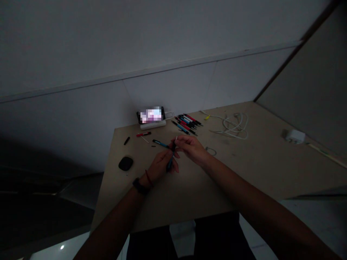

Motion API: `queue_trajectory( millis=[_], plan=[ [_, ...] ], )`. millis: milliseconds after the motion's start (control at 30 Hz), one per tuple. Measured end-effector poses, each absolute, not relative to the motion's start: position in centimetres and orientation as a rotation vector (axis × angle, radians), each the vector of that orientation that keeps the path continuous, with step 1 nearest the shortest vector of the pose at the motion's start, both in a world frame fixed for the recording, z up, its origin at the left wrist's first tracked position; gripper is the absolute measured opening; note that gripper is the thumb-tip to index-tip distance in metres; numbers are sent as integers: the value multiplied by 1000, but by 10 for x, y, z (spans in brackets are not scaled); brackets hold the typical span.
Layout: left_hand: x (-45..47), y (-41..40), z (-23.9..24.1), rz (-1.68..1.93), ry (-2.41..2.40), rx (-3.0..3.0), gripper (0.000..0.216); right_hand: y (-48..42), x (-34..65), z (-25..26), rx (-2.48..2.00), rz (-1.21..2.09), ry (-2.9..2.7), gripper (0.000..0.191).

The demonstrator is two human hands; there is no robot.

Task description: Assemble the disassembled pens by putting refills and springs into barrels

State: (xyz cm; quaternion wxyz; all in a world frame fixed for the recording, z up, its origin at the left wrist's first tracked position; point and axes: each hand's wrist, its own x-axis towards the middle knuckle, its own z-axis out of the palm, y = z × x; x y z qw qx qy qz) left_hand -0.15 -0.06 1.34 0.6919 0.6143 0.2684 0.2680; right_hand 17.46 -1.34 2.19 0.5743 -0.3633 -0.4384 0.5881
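My left hand (159, 164) is closed around a dark blue-and-black pen (170, 164), which stands tilted between the fingers. At its upper end a thin white refill (176, 138) sticks up. My right hand (191, 147) pinches there, thumb and forefinger together at the refill and the black upper part. How far the refill sits inside the pen is hidden by the fingers. Just beyond my left fingers lies a blue pen part (161, 143) on the desk, with a small dark piece (153, 146) beside it.
Several red, blue and white pens (187, 123) lie bunched near the wall. A lit phone (151, 115) leans on a white stand (153, 125). Leftward are a red pen part (143, 134), a black piece (127, 140) and a black case (125, 163). White cable (230, 126) and adapter (295, 136) lie right.
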Motion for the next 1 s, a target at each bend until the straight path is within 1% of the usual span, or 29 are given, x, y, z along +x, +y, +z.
queue_trajectory(
  millis=[100,233,367,500,600,800,900,1000],
  plan=[
    [-1,-1,13,597,598,1380,51,-14,175,23,-871,1361,-1003,35],
    [-1,-1,11,586,617,1396,51,-12,175,23,-924,1285,-1026,33],
    [0,-1,11,583,626,1429,50,-12,173,23,-992,1214,-1039,39],
    [0,-1,12,607,632,1446,50,-16,174,29,-910,1346,-1019,34],
    [0,1,11,636,623,1427,48,-18,176,33,-823,1464,-977,41],
    [-1,0,9,631,633,1433,48,-13,178,25,-885,1370,-996,29],
    [-1,-1,12,636,648,1448,48,-12,177,24,-895,1342,-1001,31],
    [0,-2,14,646,648,1450,48,-15,177,28,-862,1401,-981,37]
  ],
)
